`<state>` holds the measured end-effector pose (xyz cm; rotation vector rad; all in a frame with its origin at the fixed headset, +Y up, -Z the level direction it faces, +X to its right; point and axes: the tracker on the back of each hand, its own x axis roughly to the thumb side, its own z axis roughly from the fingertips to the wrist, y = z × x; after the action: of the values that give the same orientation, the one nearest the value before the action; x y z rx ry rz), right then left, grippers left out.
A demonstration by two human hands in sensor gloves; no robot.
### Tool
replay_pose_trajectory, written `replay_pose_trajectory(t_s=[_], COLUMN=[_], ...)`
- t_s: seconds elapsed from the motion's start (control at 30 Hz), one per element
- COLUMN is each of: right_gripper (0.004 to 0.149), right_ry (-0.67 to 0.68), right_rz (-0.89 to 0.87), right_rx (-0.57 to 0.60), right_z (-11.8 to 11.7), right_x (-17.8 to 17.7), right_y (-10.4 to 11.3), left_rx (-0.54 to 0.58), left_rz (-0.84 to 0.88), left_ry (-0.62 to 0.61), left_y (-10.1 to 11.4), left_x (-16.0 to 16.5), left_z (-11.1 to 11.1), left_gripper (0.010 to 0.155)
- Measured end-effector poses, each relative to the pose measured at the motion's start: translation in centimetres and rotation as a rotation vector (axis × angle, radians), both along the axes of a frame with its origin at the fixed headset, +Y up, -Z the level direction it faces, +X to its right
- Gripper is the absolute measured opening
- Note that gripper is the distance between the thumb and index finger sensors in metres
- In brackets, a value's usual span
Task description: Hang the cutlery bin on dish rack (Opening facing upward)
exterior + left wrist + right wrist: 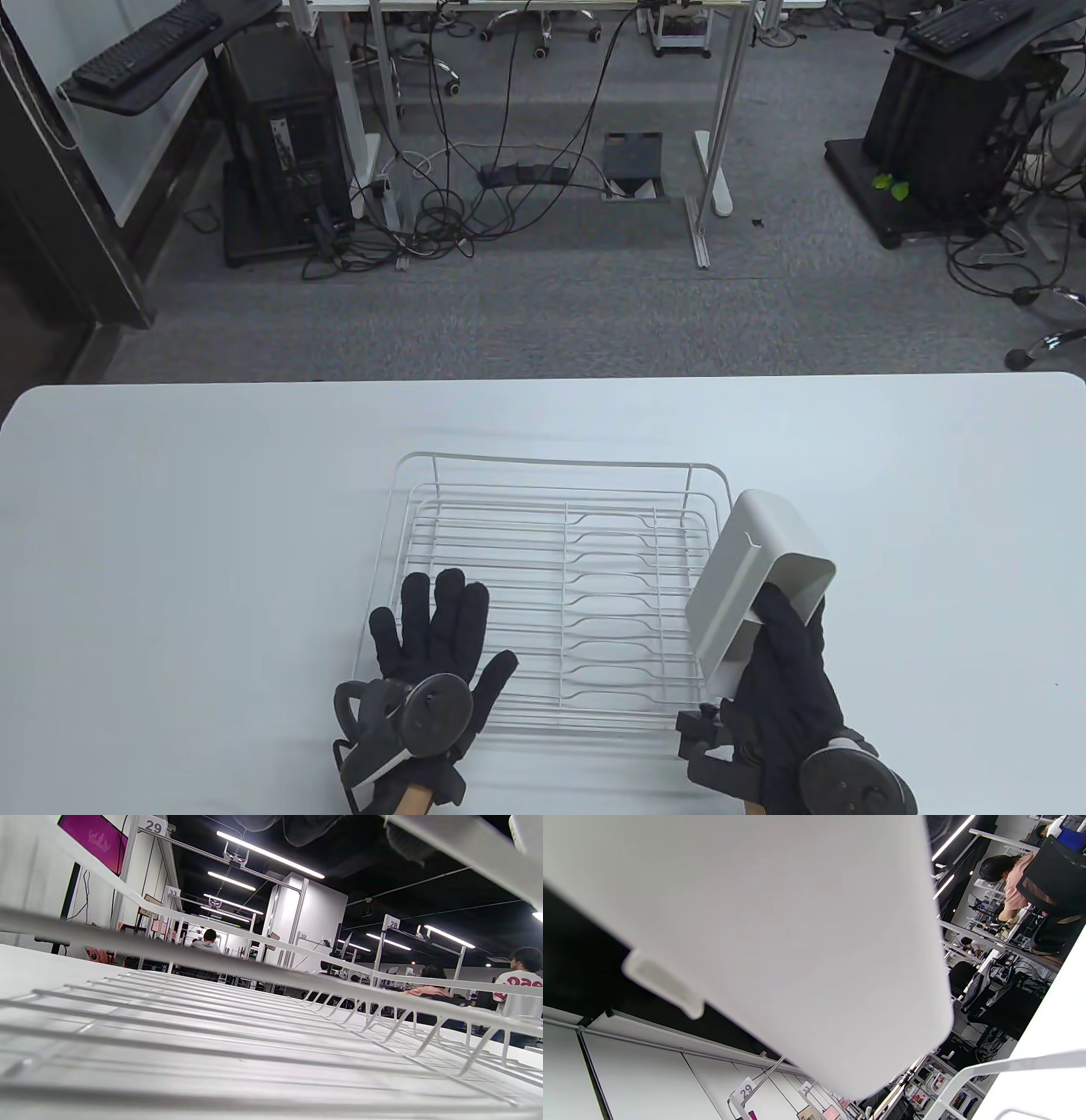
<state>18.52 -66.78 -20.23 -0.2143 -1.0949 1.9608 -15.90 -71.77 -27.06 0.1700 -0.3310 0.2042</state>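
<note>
A white wire dish rack (543, 594) stands on the white table (170, 526), near the front middle. My left hand (433, 654) rests flat with fingers spread on the rack's front left corner. My right hand (785, 671) grips the white cutlery bin (747, 577) with fingers inside its opening, holding it tilted over the rack's right edge. The bin's opening faces toward me and to the right. In the right wrist view the bin's wall (780, 933) fills the frame, with a small hook tab (664, 982) on it. The left wrist view shows the rack's wires (237, 1035) close up.
The table's far edge runs across the middle of the table view; beyond it lie a carpeted floor, desks and cables. Bare tabletop lies left and right of the rack.
</note>
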Motion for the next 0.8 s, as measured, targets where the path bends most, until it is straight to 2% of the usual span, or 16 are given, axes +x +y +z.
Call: replay_pose_trajectory(t_s=[0.17, 0.53, 0.8], right_gripper=[0.035, 0.035, 0.035], right_ry=[-0.018, -0.138, -0.150], right_rz=[0.003, 0.085, 0.097], right_rx=[-0.014, -0.050, -0.146], right_z=[0.0, 0.4, -0.2], right_x=[0.4, 1.8, 2.5], right_y=[0.0, 0.5, -0.1], left_rx=[-0.036, -0.033, -0.034], left_rz=[-0.027, -0.018, -0.015], left_ry=[-0.008, -0.006, -0.005], left_y=[-0.3, -0.3, -0.3], left_x=[0.1, 0.1, 0.1], left_z=[-0.2, -0.2, -0.2], left_gripper=[0.077, 0.077, 0.077])
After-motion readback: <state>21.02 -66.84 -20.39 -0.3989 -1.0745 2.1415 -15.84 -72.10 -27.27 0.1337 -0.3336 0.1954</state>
